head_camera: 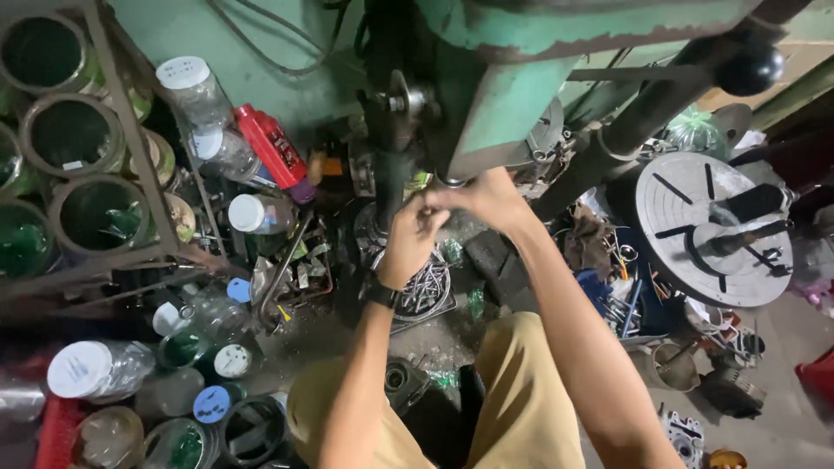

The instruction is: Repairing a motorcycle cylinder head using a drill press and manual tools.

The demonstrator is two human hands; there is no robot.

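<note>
left hand (408, 239), right hand (486, 198): both pinched closed at the chuck (452, 180) under green drill press (521, 95); slotted round plate (708, 230) right.

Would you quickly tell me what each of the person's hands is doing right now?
Left hand: fingers curled, raised under the green machine head; what it grips cannot be told.
Right hand: closed at the same spot beneath the head; any held thing is hidden.
</note>
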